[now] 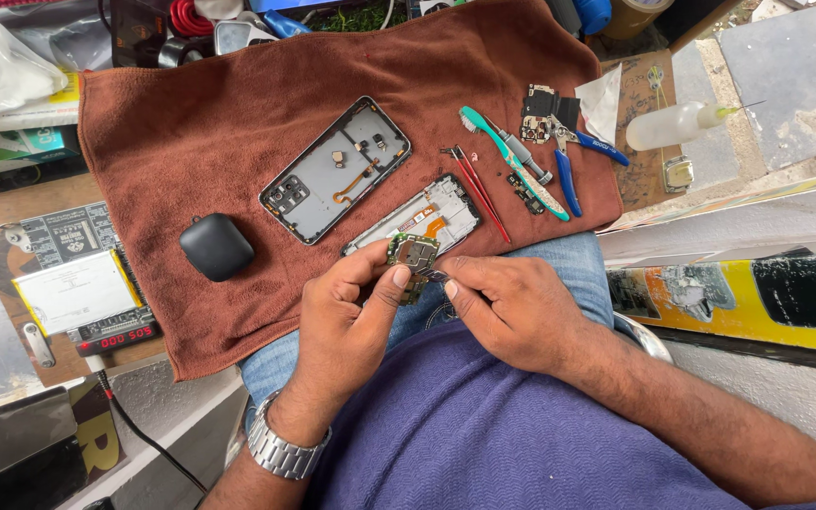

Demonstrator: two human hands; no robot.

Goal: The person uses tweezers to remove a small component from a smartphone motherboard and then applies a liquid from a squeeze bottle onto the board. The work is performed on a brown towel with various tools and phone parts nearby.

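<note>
Workbench surroundings in soft, even daylight.
A brown towel [238,123] covers the work surface; pale concrete ledges [786,397] run along the near and right sides, grey stone slabs [795,57] lie at upper right, and a worn yellow-and-black board [757,302] rests on the right ledge.

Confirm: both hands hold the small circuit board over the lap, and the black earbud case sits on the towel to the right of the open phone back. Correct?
Nearly. In the head view the black earbud case lies left of the open phone back, not right. Both the left hand and right hand do hold the circuit board; the towel part stands.
</note>
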